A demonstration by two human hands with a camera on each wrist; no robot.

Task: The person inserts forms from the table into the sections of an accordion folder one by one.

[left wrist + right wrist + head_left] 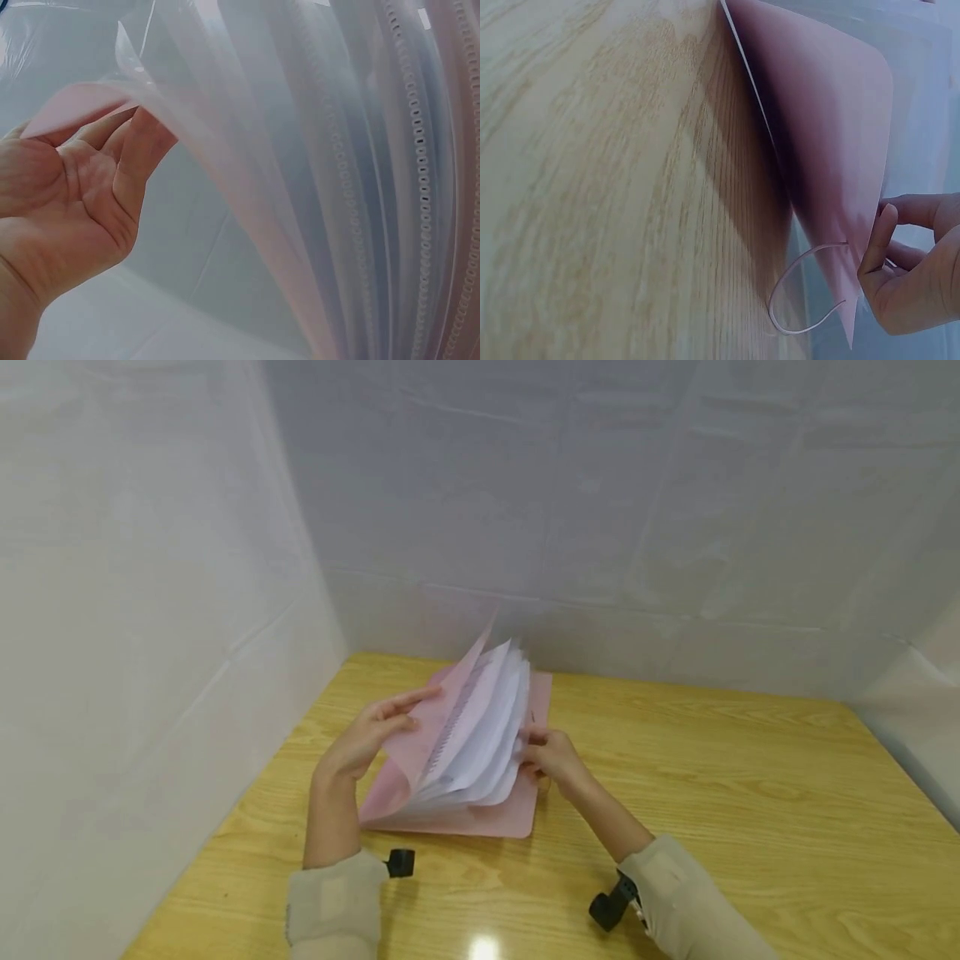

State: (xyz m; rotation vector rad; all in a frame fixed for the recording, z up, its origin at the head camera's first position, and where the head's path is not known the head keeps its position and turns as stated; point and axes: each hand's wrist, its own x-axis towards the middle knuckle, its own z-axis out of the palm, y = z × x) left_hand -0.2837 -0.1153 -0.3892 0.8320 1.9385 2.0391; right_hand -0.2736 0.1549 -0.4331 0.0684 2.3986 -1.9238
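Observation:
A pink folder (510,820) stands partly open on the table, its clear plastic sleeves (487,727) fanned apart with white sheets in them. My left hand (363,735) holds the lifted front cover (75,109) between thumb and fingers, and the cover bends over toward the left. Punched-hole strips (420,165) run along the sleeves in the left wrist view. At the folder's right edge, my right hand (555,758) pinches the edge with thumb and fingertips. A thin elastic loop (770,304) sticks out from the pink cover (832,112) beside that hand.
The wooden table (712,793) extends to the right of the folder and in front of it. White sheeting (600,510) walls the back and both sides. Small black wrist cameras (401,862) hang below the cuffs.

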